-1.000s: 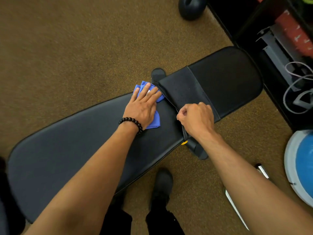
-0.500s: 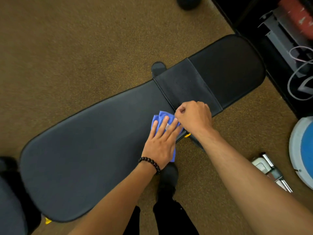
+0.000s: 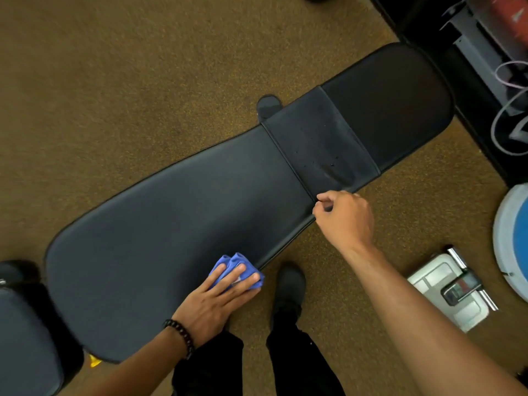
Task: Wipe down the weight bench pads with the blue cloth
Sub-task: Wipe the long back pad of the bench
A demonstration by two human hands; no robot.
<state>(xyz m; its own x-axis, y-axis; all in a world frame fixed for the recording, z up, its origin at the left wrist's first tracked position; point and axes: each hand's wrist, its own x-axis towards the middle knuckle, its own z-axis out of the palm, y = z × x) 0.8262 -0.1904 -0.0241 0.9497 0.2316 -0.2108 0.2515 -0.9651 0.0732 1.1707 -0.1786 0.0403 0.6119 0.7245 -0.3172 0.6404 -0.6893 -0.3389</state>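
A long black bench pad [image 3: 177,224] runs diagonally across the view, with a black flap [image 3: 320,144] over the gap to the shorter seat pad [image 3: 394,110] at upper right. My left hand [image 3: 217,301], with a bead bracelet on the wrist, presses a crumpled blue cloth [image 3: 234,267] flat on the long pad's near edge. My right hand [image 3: 345,218] is loosely curled at the near corner of the flap, and its fingertips sit at the flap's edge.
Brown carpet surrounds the bench. My black shoe [image 3: 288,284] stands just under the near edge. A white machine with chrome bars [image 3: 451,290] lies at the right, beside a blue and white dome [image 3: 514,238]. Another dark pad [image 3: 23,338] sits at lower left. Dark shelving [image 3: 485,52] fills the upper right.
My left hand has slid the cloth from beside the flap down along the pad's near edge towards me. The flap now lies flat, and my right hand has drawn back slightly.
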